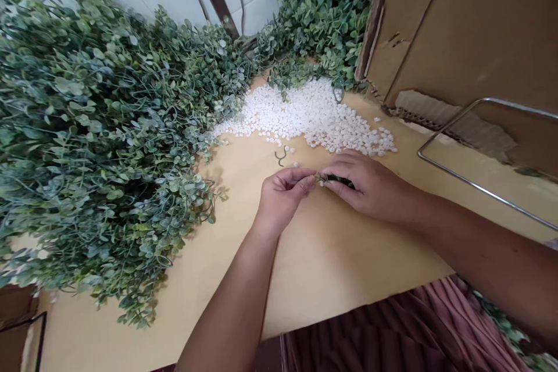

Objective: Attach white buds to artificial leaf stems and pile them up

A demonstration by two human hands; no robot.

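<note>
My right hand [366,183] is closed round a short dark green sprig or stem [337,178], which lies between the thumb and fingers. At its left end a tiny whitish piece [321,183] shows. My left hand [283,195] meets that end with thumb and forefinger pinched together. What sits between those fingertips is too small to make out. Just beyond both hands spreads a heap of small white plastic pieces [296,110]. Two or so curved bits of green stem [281,157] and a few stray white pieces lie between heap and hands.
Large bunches of artificial leafy greenery [108,128] fill the left of the yellowish table [322,267]. More greenery [331,11] stands at the back. On the right are a cardboard box [475,29] and a bent metal wire frame [479,186], close to my right forearm.
</note>
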